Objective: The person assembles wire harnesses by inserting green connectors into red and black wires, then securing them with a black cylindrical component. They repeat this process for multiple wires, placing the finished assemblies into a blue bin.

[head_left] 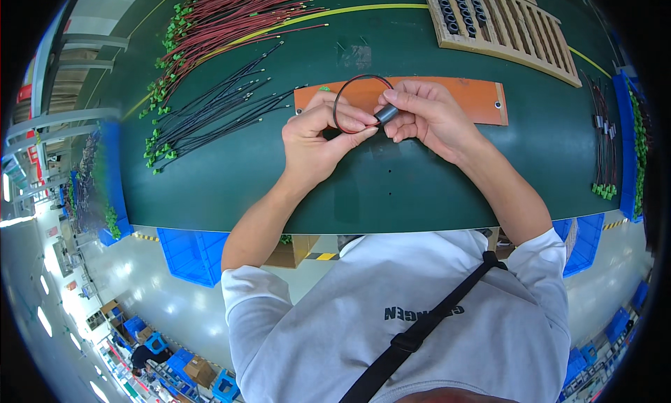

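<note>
Above the middle of the green table, both hands meet around a dark grey cylindrical core, which looks like a ferrite ring. My right hand pinches it between thumb and fingers. A red and black wire pair curves up in a loop and runs to the core. My left hand closes its thumb and fingers on these wires just left of the core. A small green connector shows behind the left fingers. Beneath the hands lies an orange strip with a screw near each end.
Red wires with green connectors lie at the far left, and black wires sit nearer. A wooden rack holding several dark cores stands at far right. Wires with cores lie by a blue bin on the right.
</note>
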A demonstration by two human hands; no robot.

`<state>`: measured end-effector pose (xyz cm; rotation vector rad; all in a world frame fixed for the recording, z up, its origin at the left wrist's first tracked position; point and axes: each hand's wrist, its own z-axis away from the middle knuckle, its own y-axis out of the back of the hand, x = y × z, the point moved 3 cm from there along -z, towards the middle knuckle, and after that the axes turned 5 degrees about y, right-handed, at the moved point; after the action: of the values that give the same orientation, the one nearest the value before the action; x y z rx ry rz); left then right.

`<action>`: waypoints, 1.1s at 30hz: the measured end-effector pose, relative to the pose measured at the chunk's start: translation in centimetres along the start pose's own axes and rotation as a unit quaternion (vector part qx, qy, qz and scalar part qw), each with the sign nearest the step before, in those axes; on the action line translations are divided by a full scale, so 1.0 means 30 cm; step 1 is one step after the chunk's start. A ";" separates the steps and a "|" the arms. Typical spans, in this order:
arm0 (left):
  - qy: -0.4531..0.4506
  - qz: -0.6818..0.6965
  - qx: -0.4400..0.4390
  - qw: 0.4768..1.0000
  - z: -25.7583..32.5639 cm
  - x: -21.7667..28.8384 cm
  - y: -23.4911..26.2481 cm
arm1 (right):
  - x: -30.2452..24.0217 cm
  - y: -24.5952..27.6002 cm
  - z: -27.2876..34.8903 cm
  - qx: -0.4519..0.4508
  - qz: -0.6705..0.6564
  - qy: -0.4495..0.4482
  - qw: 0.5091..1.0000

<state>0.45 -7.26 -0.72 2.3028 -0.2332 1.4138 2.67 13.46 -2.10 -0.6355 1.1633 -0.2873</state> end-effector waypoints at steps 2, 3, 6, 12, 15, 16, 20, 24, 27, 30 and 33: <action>-0.003 0.002 0.000 1.000 -0.002 0.004 -0.005 | 0.003 0.001 0.000 -0.002 0.002 0.002 1.000; -0.003 -0.012 -0.020 1.000 -0.004 0.012 -0.004 | 0.004 0.003 -0.002 -0.003 0.000 0.005 1.000; 0.041 0.009 -0.054 0.998 -0.019 0.052 0.001 | -0.004 0.004 0.007 0.004 0.019 0.007 1.000; -0.021 -0.005 -0.056 0.998 0.006 0.005 0.025 | -0.006 -0.002 0.004 0.008 0.031 0.014 0.999; -0.006 0.013 0.016 1.000 -0.010 0.039 0.001 | -0.006 -0.005 0.010 0.028 0.042 0.032 0.998; 0.000 0.017 0.023 1.000 -0.003 0.036 -0.005 | -0.010 -0.013 0.013 0.033 0.047 0.039 0.998; 0.016 0.044 0.071 0.996 0.012 0.033 -0.031 | -0.023 -0.045 0.035 0.013 0.009 0.089 0.996; -0.066 -0.060 0.068 0.994 0.000 0.036 -0.028 | -0.011 -0.053 0.040 0.021 0.088 0.123 0.988; -0.060 -0.044 0.067 0.995 0.003 0.022 -0.037 | -0.003 -0.047 0.037 0.013 0.104 0.126 0.986; -0.042 -0.045 0.039 0.997 -0.006 0.024 -0.030 | 0.011 -0.033 0.036 0.018 0.098 0.128 0.987; -0.035 -0.043 0.034 0.998 -0.005 0.020 -0.027 | 0.009 -0.031 0.034 0.023 0.072 0.130 0.989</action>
<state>0.88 -6.43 -0.35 2.3890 -0.1066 1.3199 3.81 12.90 -1.48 -0.4797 1.4407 -0.2793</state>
